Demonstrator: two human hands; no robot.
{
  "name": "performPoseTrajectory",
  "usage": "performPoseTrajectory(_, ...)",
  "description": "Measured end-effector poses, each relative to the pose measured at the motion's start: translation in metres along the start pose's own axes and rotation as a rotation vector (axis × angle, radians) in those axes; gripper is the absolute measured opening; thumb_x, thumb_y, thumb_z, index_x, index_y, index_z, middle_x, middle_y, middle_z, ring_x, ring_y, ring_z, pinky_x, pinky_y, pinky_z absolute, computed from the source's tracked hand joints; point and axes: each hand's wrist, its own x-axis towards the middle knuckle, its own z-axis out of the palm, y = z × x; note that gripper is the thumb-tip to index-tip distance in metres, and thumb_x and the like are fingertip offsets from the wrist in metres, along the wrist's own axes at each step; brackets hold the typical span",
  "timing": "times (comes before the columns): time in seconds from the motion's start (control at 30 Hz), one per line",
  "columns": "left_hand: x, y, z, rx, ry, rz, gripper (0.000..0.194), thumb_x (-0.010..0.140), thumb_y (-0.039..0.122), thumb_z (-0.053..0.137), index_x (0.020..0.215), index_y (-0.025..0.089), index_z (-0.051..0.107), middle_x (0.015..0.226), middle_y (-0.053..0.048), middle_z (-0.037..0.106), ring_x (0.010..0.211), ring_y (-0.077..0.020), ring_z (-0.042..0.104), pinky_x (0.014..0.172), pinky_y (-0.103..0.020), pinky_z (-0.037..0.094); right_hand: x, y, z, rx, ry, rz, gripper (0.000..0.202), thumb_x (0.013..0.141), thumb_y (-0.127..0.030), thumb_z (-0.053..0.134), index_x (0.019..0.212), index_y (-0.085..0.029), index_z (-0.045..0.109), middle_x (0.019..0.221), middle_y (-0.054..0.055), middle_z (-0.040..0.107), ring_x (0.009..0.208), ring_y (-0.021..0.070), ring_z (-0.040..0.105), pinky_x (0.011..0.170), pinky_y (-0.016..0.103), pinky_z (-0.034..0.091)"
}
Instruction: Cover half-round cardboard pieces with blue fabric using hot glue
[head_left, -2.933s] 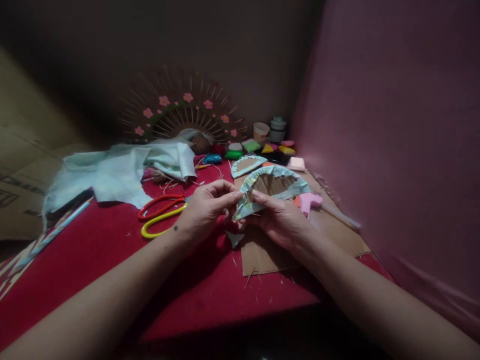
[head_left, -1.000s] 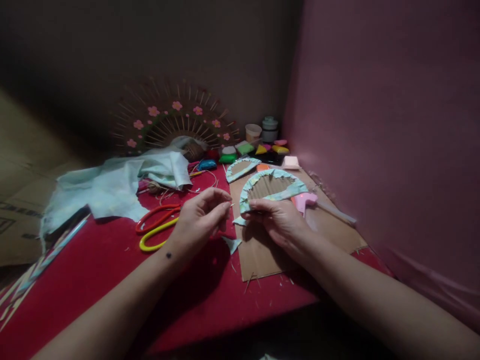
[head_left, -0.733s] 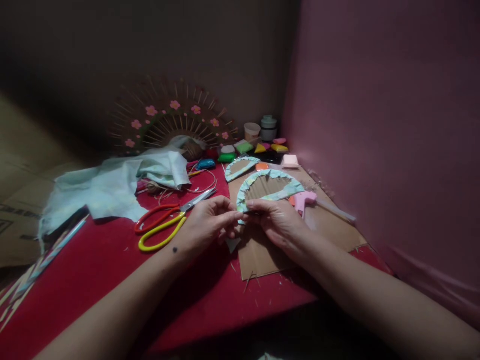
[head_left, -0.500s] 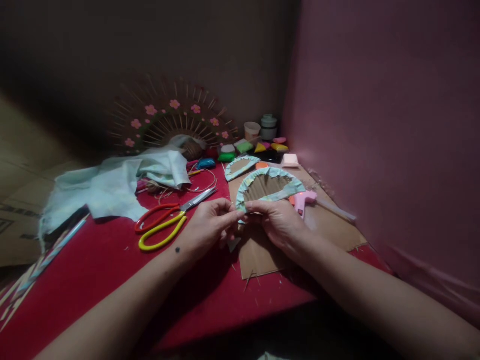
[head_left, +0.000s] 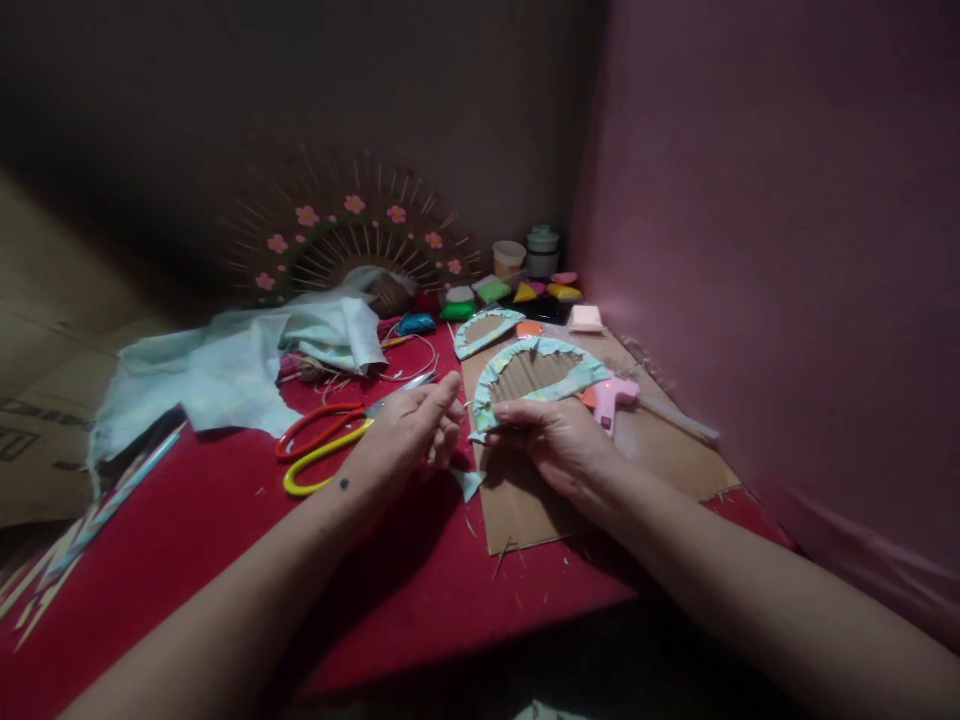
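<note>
My right hand [head_left: 566, 440] is closed on the left corner of a half-round cardboard piece [head_left: 525, 378], thumb on top. Pale blue-green fabric is folded and gathered along its edges, with bare brown cardboard in the middle. Just left of that corner is my left hand [head_left: 420, 425], apart from the piece, its fingers loosely curled and its thumb lifted. Scissors [head_left: 322, 465] with one red and one yellow handle lie partly behind my left hand and wrist. Below the hands, a small fabric scrap [head_left: 469, 484] rests at the edge of a cardboard sheet [head_left: 525, 515].
A smaller fabric-edged half-round [head_left: 487, 332] lies behind. On the right are a pink glue gun [head_left: 613, 398] and a glue stick [head_left: 679, 418]. Crumpled fabric [head_left: 202, 370] and sticks [head_left: 97, 530] sit left. A flowered stick fan [head_left: 352, 225] stands at the back beside clay packs [head_left: 491, 291].
My left hand has let go of the half-round's corner and drawn slightly left, thumb raised. The fabric scrap below shows more fully. My right hand keeps its hold.
</note>
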Motion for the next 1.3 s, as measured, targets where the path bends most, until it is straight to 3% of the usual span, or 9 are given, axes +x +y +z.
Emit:
performPoseTrajectory(0.17,0.004,-0.001,-0.006,-0.028,0.071,0.085,0.026,0.083,0.041,0.060,0.077,0.016,0.057,0.055,0.005,0.055,0.037,-0.0058,0.046,0.032,-0.015,0.034,0.004,-0.002,0.000,0.041,0.051,0.014,0.011,0.061,-0.001,0.063,0.052,-0.008,0.065,0.053,0.003,0.064,0.050,0.0142,0.062,0.051,0.025,0.055)
performPoseTrajectory(0.37,-0.001,0.000,-0.003,0.096,0.017,0.099,0.027,0.077,0.035,0.066,0.065,0.017,0.052,0.041,0.007,0.049,0.033,-0.0067,0.041,0.033,-0.016,0.029,0.005,-0.005,0.000,0.060,0.089,0.024,0.015,0.064,0.001,0.061,0.053,-0.009,0.063,0.053,0.004,0.064,0.050,0.0137,0.061,0.050,0.025,0.055)
performPoseTrajectory(0.43,-0.003,-0.001,-0.001,0.176,0.018,0.211,0.020,0.076,0.031,0.068,0.070,0.016,0.056,0.047,0.005,0.054,0.038,-0.0076,0.045,0.038,-0.018,0.035,0.006,-0.005,0.000,0.051,0.105,0.016,0.015,0.063,0.001,0.062,0.054,-0.011,0.063,0.054,0.004,0.064,0.052,0.0136,0.062,0.051,0.025,0.056)
performPoseTrajectory(0.57,-0.005,-0.007,0.003,0.529,0.098,0.615,0.010,0.082,0.022,0.063,0.083,0.013,0.066,0.075,-0.003,0.066,0.064,-0.0121,0.059,0.059,-0.022,0.046,0.008,-0.003,-0.001,0.028,0.111,-0.006,0.012,0.062,-0.001,0.064,0.054,-0.011,0.063,0.055,0.004,0.064,0.054,0.0139,0.062,0.053,0.025,0.056)
performPoseTrajectory(0.63,-0.005,-0.012,0.004,0.703,0.134,0.773,0.009,0.085,0.018,0.059,0.084,0.012,0.066,0.076,-0.005,0.065,0.068,-0.0132,0.059,0.062,-0.023,0.045,0.007,-0.002,-0.001,0.016,0.100,-0.033,0.011,0.061,-0.002,0.066,0.054,-0.010,0.063,0.056,0.004,0.064,0.054,0.0134,0.062,0.054,0.025,0.055)
performPoseTrajectory(0.8,-0.002,-0.020,0.002,0.919,0.182,0.931,0.009,0.087,0.014,0.056,0.082,0.011,0.063,0.074,-0.005,0.063,0.064,-0.0133,0.059,0.060,-0.022,0.044,0.003,0.002,0.002,-0.034,0.061,-0.078,0.008,0.058,-0.005,0.069,0.056,-0.009,0.063,0.057,0.004,0.063,0.052,0.0126,0.060,0.054,0.025,0.054)
performPoseTrajectory(0.9,-0.001,-0.021,0.003,1.035,0.180,0.915,0.012,0.088,0.016,0.052,0.081,0.012,0.061,0.074,-0.006,0.062,0.065,-0.0160,0.060,0.060,-0.025,0.045,0.001,0.004,0.003,-0.062,0.045,-0.084,0.009,0.056,-0.008,0.070,0.055,-0.009,0.061,0.055,0.003,0.062,0.051,0.0127,0.060,0.053,0.024,0.054)
performPoseTrajectory(1.03,-0.004,-0.020,0.008,1.158,0.158,0.766,0.015,0.086,0.018,0.046,0.077,0.015,0.058,0.071,-0.006,0.061,0.059,-0.0182,0.058,0.054,-0.027,0.041,0.002,0.007,0.002,-0.122,0.015,-0.092,0.010,0.055,-0.008,0.070,0.056,-0.011,0.061,0.054,0.002,0.061,0.048,0.0116,0.058,0.052,0.024,0.053)
performPoseTrajectory(1.3,-0.008,-0.018,0.018,0.850,0.224,0.418,0.007,0.081,0.021,0.049,0.074,0.020,0.049,0.066,-0.001,0.062,0.056,-0.0152,0.057,0.053,-0.024,0.039,-0.002,0.011,0.004,-0.244,0.042,-0.151,0.006,0.057,-0.014,0.068,0.057,-0.013,0.062,0.052,0.001,0.061,0.047,0.0125,0.057,0.050,0.025,0.049)
